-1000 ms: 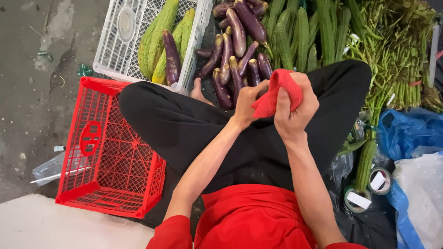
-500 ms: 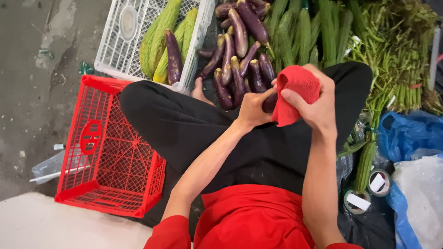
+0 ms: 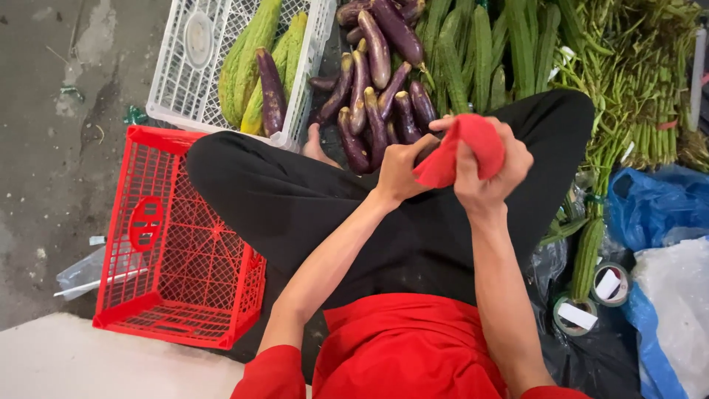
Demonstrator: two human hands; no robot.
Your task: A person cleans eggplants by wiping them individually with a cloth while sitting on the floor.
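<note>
Red cloth bunched between both hands, left hand and right hand clamped on it

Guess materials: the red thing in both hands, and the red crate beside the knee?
Red thing: looks like soft cloth, matte, since it folds and bunches between the left hand and right hand; could be a thin bag instead. Red crate: moulded plastic, slightly glossy, with a rigid lattice grid and an even colour.

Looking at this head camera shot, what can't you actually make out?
- Head view: whatever the red cloth wraps, covered by the left hand and right hand.
- Long beans: cut off by the top edge.
- Tape rolls: labels too small.
</note>
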